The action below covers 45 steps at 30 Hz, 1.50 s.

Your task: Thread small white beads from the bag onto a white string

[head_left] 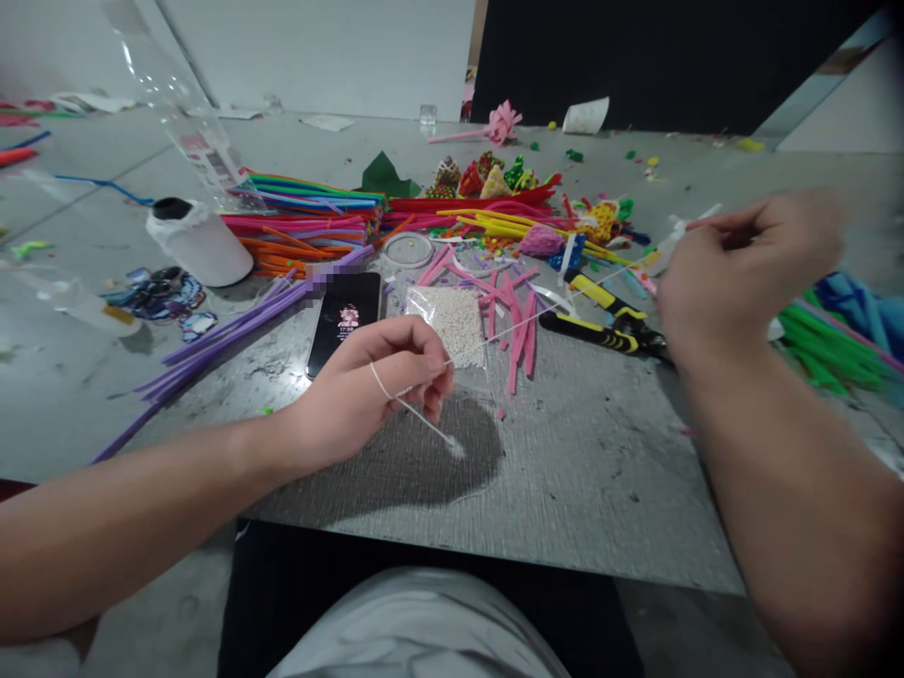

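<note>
A thin white thread (523,327) runs taut between my two hands above the table. My left hand (395,367) pinches it between thumb and fingers, with a loop passing round the thumb. From this hand a short end hangs out, tipped by a small white cluster (456,446) that looks like beads. Raised at the right, my right hand (755,264) is closed around the thread's other end and slightly blurred. Beneath the thread lie a clear bag of small white beads (459,325) and yellow-and-black pliers (600,320).
Left of the beads lies a phone (345,320), beside purple pipe cleaners (247,330). A white spool (201,243) and a tilted plastic bottle (176,113) stand farther left. Pink strips (519,320), colourful pipe cleaner bundles (303,221) and a pink flower (503,122) spread behind.
</note>
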Available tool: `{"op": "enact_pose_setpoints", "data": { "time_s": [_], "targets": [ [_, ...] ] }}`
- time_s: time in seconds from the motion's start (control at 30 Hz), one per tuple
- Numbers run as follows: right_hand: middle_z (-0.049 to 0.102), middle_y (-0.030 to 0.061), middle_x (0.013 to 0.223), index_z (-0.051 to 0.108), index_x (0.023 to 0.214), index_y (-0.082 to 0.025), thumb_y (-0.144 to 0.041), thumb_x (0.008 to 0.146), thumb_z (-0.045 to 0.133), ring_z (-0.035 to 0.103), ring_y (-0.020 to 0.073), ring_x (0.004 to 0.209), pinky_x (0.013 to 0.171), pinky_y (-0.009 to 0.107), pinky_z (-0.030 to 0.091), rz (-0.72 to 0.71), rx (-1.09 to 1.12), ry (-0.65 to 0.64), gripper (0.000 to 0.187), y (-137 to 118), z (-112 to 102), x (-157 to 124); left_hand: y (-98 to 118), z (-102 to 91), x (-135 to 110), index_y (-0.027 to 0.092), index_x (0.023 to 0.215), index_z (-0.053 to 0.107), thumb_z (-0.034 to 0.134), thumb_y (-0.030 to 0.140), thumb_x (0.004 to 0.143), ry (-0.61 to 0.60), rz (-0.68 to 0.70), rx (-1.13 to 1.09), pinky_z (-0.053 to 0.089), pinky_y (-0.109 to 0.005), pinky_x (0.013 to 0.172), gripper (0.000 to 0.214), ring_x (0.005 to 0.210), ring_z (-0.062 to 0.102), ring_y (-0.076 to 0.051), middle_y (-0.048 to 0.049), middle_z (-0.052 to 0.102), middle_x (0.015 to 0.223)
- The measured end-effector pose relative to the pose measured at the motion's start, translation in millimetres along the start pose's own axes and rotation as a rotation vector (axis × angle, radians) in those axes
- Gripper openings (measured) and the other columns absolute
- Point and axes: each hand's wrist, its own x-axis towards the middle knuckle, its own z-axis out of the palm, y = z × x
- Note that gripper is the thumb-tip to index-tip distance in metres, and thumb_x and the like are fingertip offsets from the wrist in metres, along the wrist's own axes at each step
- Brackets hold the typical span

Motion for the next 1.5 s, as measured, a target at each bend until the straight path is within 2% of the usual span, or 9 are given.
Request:
{"op": "enact_pose_setpoints", "data": {
  "time_s": [0.27, 0.37, 0.43, 0.57, 0.8, 0.97, 1.17, 1.3, 1.5],
  "targets": [
    [0.06, 0.0031, 0.057, 0.056, 0.056, -0.018, 0.0, 0.066, 0.062, 0.051, 0.0121, 0.057, 0.057, 0.032, 0.035, -0.013, 0.058, 0.064, 0.022, 17.2, 16.6, 7.1, -3.7, -5.1, 0.7, 0.014, 0.079, 0.063, 0.073, 0.02, 0.087, -0.069, 0.047, 0.062, 0.048, -0.021, 0.059, 0.013, 0.063, 0.062, -0.01, -0.0015, 0.066, 0.073],
    [0.048, -0.0002, 0.055, 0.039, 0.054, -0.025, -0.001, 0.061, 0.056, 0.053, 0.016, 0.064, 0.06, 0.034, 0.035, -0.184, 0.248, 0.137, 0.031, -0.7, -6.0, -3.2, -6.3, -10.1, 2.2, 0.016, 0.097, 0.067, 0.08, 0.031, 0.087, -0.044, 0.194, 0.162, 0.054, -0.026, 0.077, 0.022, 0.085, 0.065, -0.014, -0.0056, 0.069, 0.097],
    [0.046, 0.0007, 0.061, 0.043, 0.058, -0.024, -0.005, 0.062, 0.057, 0.057, 0.0192, 0.072, 0.06, 0.034, 0.036, -0.363, 0.409, 0.159, 0.025, -19.4, -28.6, -16.7, -6.9, -15.0, 3.7, 0.018, 0.107, 0.067, 0.08, 0.035, 0.088, -0.043, 0.317, 0.234, 0.054, -0.029, 0.087, 0.028, 0.099, 0.064, -0.017, -0.0076, 0.066, 0.11],
    [0.06, 0.0053, 0.076, 0.054, 0.065, -0.023, -0.01, 0.07, 0.06, 0.06, 0.0202, 0.077, 0.067, 0.038, 0.046, -0.641, 0.622, -0.02, 0.016, -65.0, -79.2, -55.3, -6.0, -22.1, 8.1, 0.019, 0.118, 0.067, 0.079, 0.036, 0.089, -0.131, 0.461, 0.309, 0.051, -0.036, 0.101, 0.036, 0.115, 0.06, -0.023, -0.0106, 0.062, 0.121],
    [0.064, 0.0073, 0.084, 0.053, 0.069, -0.023, -0.017, 0.089, 0.056, 0.059, 0.0246, 0.091, 0.074, 0.039, 0.05, -1.116, 0.566, -0.186, 0.022, -111.4, -119.3, -94.0, -11.6, -3.5, 8.4, 0.02, 0.114, 0.066, 0.08, 0.038, 0.089, -0.279, 0.126, 0.071, 0.057, -0.031, 0.089, 0.034, 0.098, 0.067, -0.017, -0.0058, 0.068, 0.105],
    [0.062, 0.0091, 0.083, 0.053, 0.067, -0.024, -0.024, 0.094, 0.052, 0.056, 0.0254, 0.085, 0.073, 0.042, 0.046, -1.036, 0.635, -0.338, 0.027, -110.1, -116.4, -96.9, -11.6, -0.5, 8.3, 0.015, 0.09, 0.069, 0.077, 0.054, 0.088, -0.283, -0.065, 0.089, 0.051, -0.022, 0.068, 0.039, 0.073, 0.062, -0.011, -0.0017, 0.067, 0.082],
    [0.059, 0.0083, 0.084, 0.054, 0.071, -0.024, -0.018, 0.087, 0.056, 0.053, 0.0226, 0.077, 0.067, 0.04, 0.045, -0.837, 0.796, -0.389, 0.016, -107.9, -117.3, -100.3, -6.6, 0.0, 7.6, 0.015, 0.088, 0.067, 0.074, 0.063, 0.086, -0.155, -0.057, 0.218, 0.039, -0.02, 0.052, 0.048, 0.059, 0.049, -0.008, 0.0007, 0.058, 0.072],
    [0.053, 0.0064, 0.077, 0.048, 0.066, -0.024, -0.008, 0.078, 0.056, 0.052, 0.0212, 0.072, 0.064, 0.039, 0.042, -0.604, 0.864, -0.466, 0.021, -109.4, -118.7, -93.8, -5.1, -2.2, 7.5, 0.016, 0.077, 0.059, 0.075, 0.057, 0.088, -0.018, -0.066, 0.225, 0.03, -0.018, 0.045, 0.045, 0.052, 0.039, -0.006, 0.0049, 0.044, 0.064],
    [0.059, 0.0019, 0.078, 0.059, 0.077, -0.022, -0.005, 0.076, 0.059, 0.055, 0.016, 0.069, 0.06, 0.034, 0.043, -0.434, 1.043, -0.793, 0.017, -102.9, -115.4, -83.8, -5.2, -8.1, 9.0, 0.017, 0.078, 0.059, 0.082, 0.046, 0.086, -0.055, -0.073, 0.203, 0.033, -0.019, 0.048, 0.038, 0.052, 0.041, -0.006, 0.0061, 0.044, 0.064]
  ]
}}
